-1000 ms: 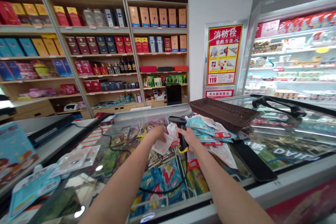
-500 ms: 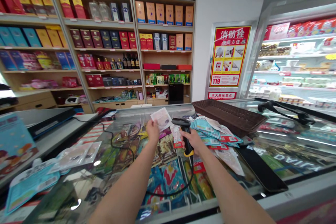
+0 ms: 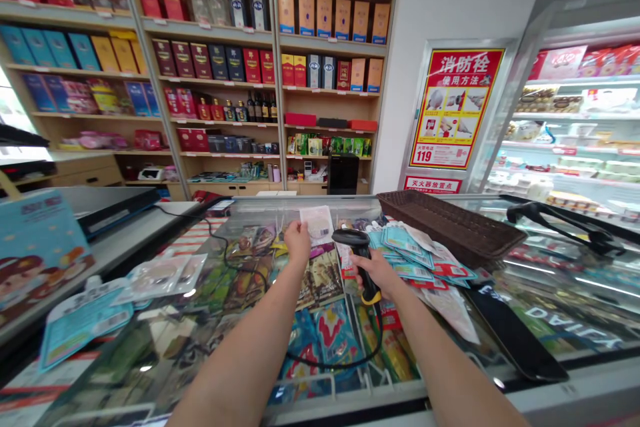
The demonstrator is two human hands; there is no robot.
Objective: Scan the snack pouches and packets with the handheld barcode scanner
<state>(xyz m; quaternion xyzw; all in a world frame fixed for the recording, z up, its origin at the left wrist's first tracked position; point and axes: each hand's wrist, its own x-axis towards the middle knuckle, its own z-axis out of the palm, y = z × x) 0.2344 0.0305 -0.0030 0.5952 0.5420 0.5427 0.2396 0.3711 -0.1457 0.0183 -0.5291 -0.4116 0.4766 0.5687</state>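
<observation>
My left hand [image 3: 298, 240] pinches the left edge of a small white packet [image 3: 318, 223] with a barcode label, over the glass top of the freezer [image 3: 200, 347]. In my right hand [image 3: 373, 272] is a black and yellow barcode scanner [image 3: 364, 260], its head close to the packet's lower right. The scanner's black cable [image 3: 345, 365] loops down over the glass. A pile of blue and red packets [image 3: 415, 253] lies just right of the scanner. Other packaged goods show through the glass below.
A brown wicker basket [image 3: 450, 223] stands behind the pile, with a black tray-like object [image 3: 520, 333] at the right. Blue packets [image 3: 83, 327] and clear packets [image 3: 167, 275] lie at the left. Shelves of boxes [image 3: 220, 63] and a red poster [image 3: 457, 110] stand behind.
The view has shifted a little to the left. The white packet now looks more upright and squarer to the camera, still in my left hand. The scanner remains in my right hand.
</observation>
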